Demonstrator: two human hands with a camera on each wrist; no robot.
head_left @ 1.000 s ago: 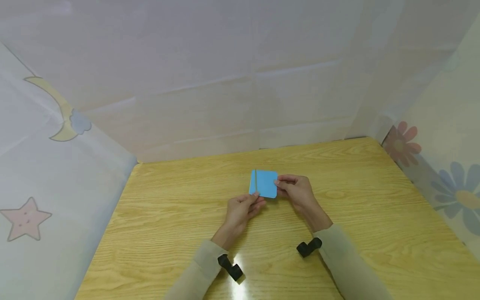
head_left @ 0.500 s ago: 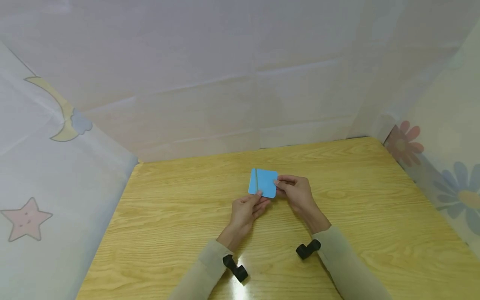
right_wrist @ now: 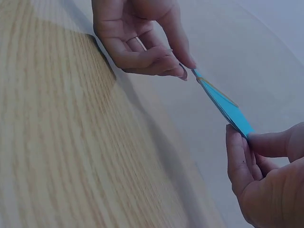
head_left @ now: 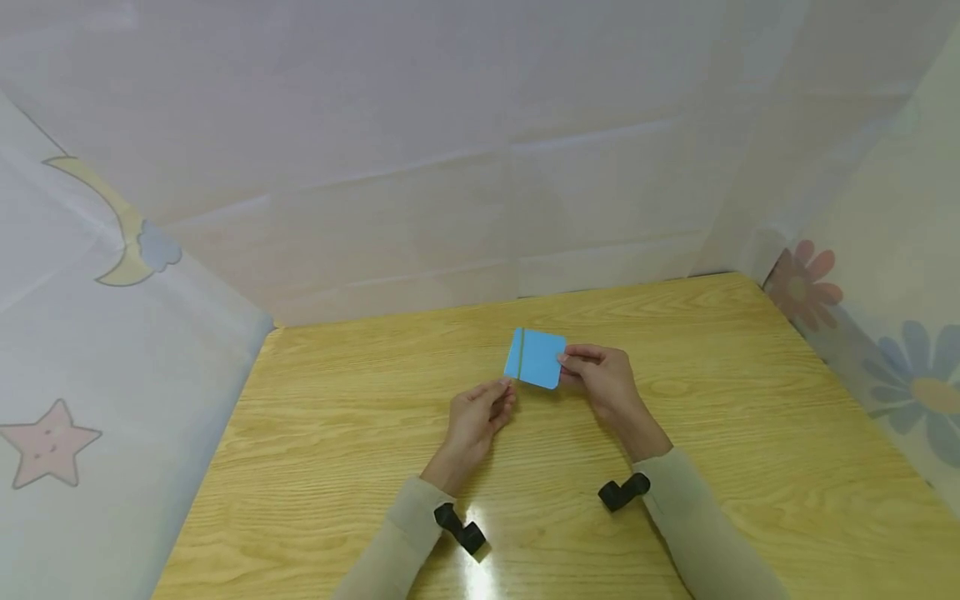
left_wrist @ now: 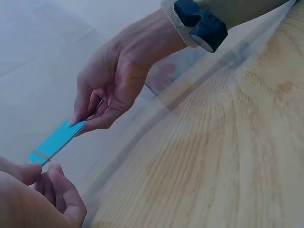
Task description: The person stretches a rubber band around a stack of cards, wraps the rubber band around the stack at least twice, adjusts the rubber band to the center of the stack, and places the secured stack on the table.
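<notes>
A small stack of blue square cards (head_left: 542,358) with rounded corners is held up above the table between both hands. A thin tan rubber band (head_left: 522,354) runs round the stack close to its left side. My right hand (head_left: 609,382) pinches the right edge, thumb on top and fingers underneath. At the near left corner, my left hand (head_left: 476,417) has its thumb and fingertips, the other fingers curled below. The right wrist view shows the layered edge of the cards (right_wrist: 223,105) and the left thumb (right_wrist: 183,47) right at their corner.
The wood-grain table (head_left: 337,450) lies beneath both arms. Pale cloth walls (head_left: 390,208) enclose it at the back and sides, with printed moon, star and flowers. A black wrist camera (head_left: 460,529) sits on the left cuff, another black wrist camera (head_left: 624,492) on the right.
The cards have shifted slightly right and away from me with the right hand, tilting a little. My left hand has drawn back leftward, from the near edge by the band to the corner.
</notes>
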